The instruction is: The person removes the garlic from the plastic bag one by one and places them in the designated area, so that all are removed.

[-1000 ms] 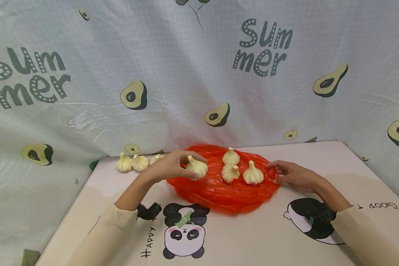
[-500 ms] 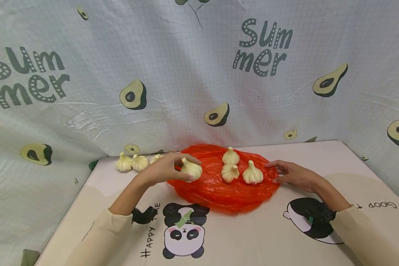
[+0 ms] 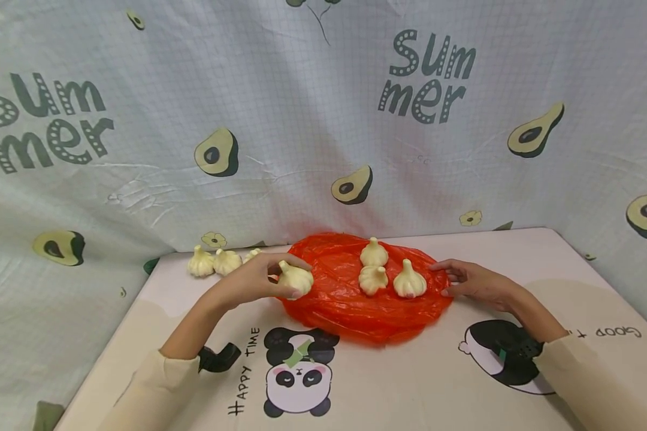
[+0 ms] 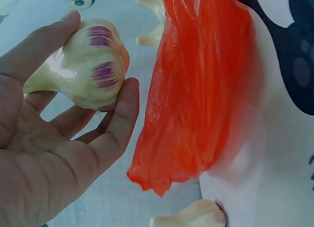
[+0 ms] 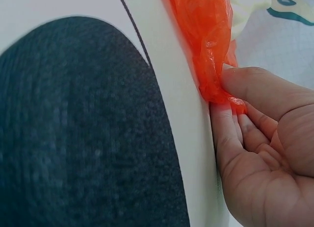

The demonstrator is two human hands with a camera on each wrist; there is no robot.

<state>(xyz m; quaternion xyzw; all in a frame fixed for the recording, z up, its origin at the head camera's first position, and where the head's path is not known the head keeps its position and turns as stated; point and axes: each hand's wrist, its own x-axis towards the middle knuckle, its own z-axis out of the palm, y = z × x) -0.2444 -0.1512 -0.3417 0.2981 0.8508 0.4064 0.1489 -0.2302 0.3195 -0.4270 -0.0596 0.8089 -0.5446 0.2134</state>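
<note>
Three garlic bulbs (image 3: pixel 222 261) lie in a row at the counter's (image 3: pixel 410 383) far left corner, against the backdrop cloth (image 3: pixel 302 120), which is printed with avocados and the word "Summer". A panda print (image 3: pixel 298 377) with "HAPPY TIME" lettering marks the counter near its front edge. A second panda print (image 3: pixel 504 359) lies toward the right side.

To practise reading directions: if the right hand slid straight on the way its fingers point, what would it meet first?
The right hand already pinches the orange plastic bag; next it would probably meet the nearest garlic bulb, though depth is uncertain.
</note>
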